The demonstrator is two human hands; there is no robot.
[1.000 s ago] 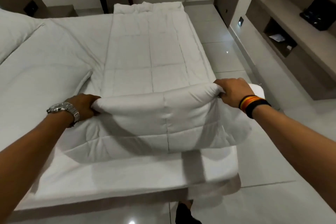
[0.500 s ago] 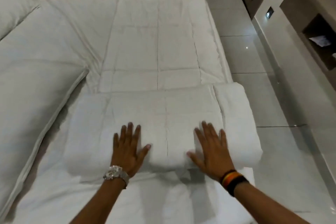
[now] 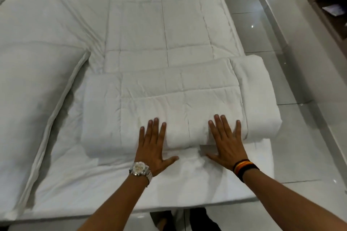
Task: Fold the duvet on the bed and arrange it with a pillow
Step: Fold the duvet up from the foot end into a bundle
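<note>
Duvet [image 3: 169, 47] fold lies under both hands at lower centre. Left hand [image 3: 153, 148] and right hand [image 3: 226, 144] rest flat, fingers [image 3: 155, 127] spread, gripping nothing. Its unfolded length runs toward the upper frame; pillow [image 3: 32, 90] lies left, nearer the left hand.

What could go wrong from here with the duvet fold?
1. The folded part of the duvet juts past the bed edge on the right; pushed further, it may slip toward the floor.
2. Both hands, left hand and right hand, only press flat, so the puffy fold may spring open once released.
</note>
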